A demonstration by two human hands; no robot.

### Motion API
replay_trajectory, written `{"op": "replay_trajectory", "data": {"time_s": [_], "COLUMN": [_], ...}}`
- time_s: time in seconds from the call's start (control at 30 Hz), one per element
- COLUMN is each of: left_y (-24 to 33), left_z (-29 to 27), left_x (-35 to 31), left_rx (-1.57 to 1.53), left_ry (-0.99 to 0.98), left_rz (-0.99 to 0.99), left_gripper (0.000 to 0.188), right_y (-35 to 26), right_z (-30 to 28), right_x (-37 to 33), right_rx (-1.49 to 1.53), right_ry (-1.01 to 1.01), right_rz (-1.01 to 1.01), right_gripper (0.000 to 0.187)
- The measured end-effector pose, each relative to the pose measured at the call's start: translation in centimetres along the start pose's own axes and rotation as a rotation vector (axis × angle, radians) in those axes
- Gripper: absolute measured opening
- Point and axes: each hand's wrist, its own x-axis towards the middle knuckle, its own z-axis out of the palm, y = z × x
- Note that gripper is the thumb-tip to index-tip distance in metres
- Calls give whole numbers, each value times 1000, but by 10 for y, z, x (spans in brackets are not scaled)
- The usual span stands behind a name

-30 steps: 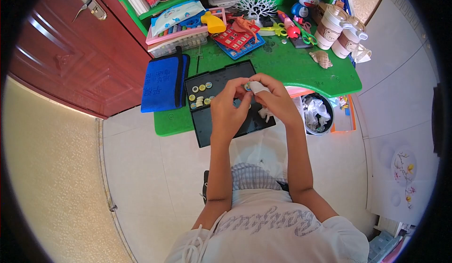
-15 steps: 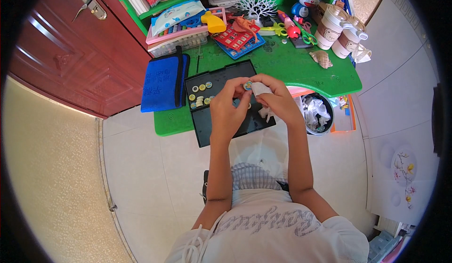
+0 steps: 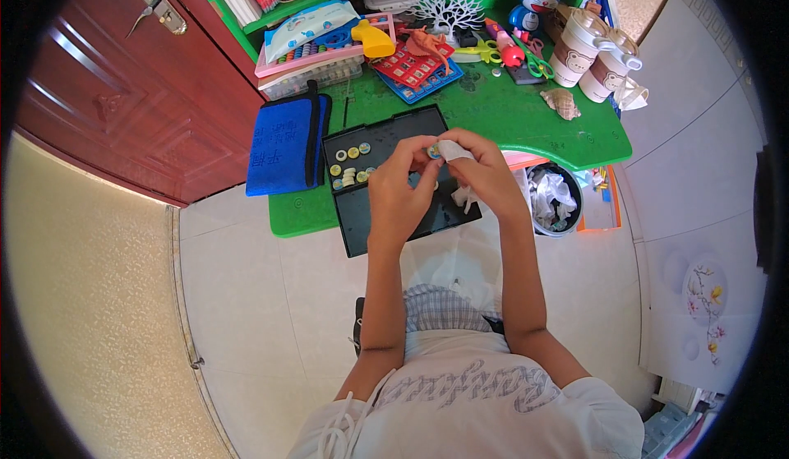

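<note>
- A small round disc (image 3: 434, 152) with a printed face is pinched at the fingertips of the left hand (image 3: 397, 188).
- The right hand (image 3: 491, 178), close beside it, grips a white tissue (image 3: 456, 152) next to the disc; the two hands meet at the fingertips.
- Both are raised over an open black case (image 3: 358, 227), whose upper part holds more discs (image 3: 349, 176), some lying flat, a few stacked on edge.
- The case rests on a green desk (image 3: 493, 114), its near edge jutting past the front.
- A blue pouch (image 3: 281, 151) lies left of the case.
- Right of the hands, below the desktop, a bin (image 3: 578, 202) contains crumpled white paper (image 3: 549, 196).
- Farther back, a pink tray (image 3: 288, 67) carries coloured pieces and a soft packet (image 3: 308, 30); two lidded cups (image 3: 573, 55) stand right.
- Around are a pale tiled floor (image 3: 238, 295) and a reddish door (image 3: 115, 81).
</note>
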Motion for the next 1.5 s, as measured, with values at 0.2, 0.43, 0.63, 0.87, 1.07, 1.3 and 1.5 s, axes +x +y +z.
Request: {"op": "replay_trajectory", "data": {"time_s": [0.2, 0.43, 0.63, 0.87, 1.07, 1.3, 1.5], "left_y": [1, 1, -2, -3, -1, -2, -6], "left_z": [0, -2, -3, -4, -4, -4, -3], "left_x": [1, 0, 1, 2, 2, 2, 2], "left_rx": [21, 2, 9, 3, -18, 4, 2], "left_ry": [-3, 14, 35, 18, 26, 13, 46], "left_rz": [43, -6, 30, -8, -9, -1, 52], "left_gripper": [26, 28, 27, 29, 28, 30, 28], "right_y": [-1, 2, 1, 2, -3, 1, 2], "right_z": [0, -3, -3, -2, 0, 0, 0], "right_x": [0, 0, 0, 0, 0, 1, 1], "right_rx": [-53, -105, -111, -134, -93, -115, -113], "right_ry": [38, 7, -15, 2, 6, 1, 12], "right_rz": [-18, -90, -113, -93, -35, -88, -114], "right_gripper": [12, 29, 34, 37, 39, 34, 34]}}
